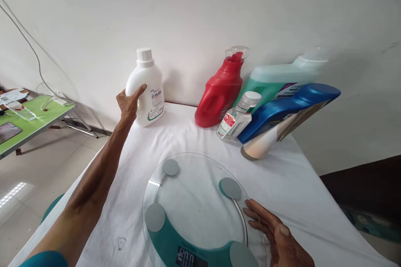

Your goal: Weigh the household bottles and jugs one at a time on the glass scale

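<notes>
your left hand [129, 104] is wrapped on the left side of the white bottle [147, 89], thumb across its front, the other fingers hidden behind it. the bottle stands upright at the back of the cloth [297, 183], by the wall. your right hand [277, 235] lies flat and released, fingertips [250, 212] touching the right rim of the glass scale [194, 210]. well to the right of the white bottle sit a red jug [221, 91], a small clear bottle [238, 117], a green jug [275, 79] and a blue jug [288, 108].
</notes>
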Motion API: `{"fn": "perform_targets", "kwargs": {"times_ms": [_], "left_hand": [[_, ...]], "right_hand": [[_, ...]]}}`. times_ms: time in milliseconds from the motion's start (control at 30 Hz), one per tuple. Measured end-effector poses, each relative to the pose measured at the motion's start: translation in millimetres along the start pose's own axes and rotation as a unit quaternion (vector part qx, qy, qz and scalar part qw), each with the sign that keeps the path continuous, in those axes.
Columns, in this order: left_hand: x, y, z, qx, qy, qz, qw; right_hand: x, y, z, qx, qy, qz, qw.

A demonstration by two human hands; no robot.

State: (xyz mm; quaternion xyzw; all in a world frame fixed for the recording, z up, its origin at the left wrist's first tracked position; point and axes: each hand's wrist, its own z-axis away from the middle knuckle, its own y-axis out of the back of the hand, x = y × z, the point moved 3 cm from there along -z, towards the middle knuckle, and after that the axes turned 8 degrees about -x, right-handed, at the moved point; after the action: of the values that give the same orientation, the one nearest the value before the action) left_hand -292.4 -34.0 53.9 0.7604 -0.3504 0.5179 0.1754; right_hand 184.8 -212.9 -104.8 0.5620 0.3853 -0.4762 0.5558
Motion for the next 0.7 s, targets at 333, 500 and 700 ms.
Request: {"fn": "perform_targets", "kwargs": {"times_ms": [333, 500, 700], "left_hand": [[64, 52.7, 47, -0.017, -0.018, -0.009, 1.000], [108, 60.0, 90, -0.053, 0.015, 0.013, 0.998], [126, 44.8, 163, -0.175, 0.071, 0.086, 0.978]], "right_hand": [[-27, -13, 1, 0.009, 0.009, -0.023, 1.000], [-26, -18, -2, 0.007, 0.027, -0.031, 0.999], [-34, -25, -1, 0.003, 0.038, -0.055, 0.998]]}}
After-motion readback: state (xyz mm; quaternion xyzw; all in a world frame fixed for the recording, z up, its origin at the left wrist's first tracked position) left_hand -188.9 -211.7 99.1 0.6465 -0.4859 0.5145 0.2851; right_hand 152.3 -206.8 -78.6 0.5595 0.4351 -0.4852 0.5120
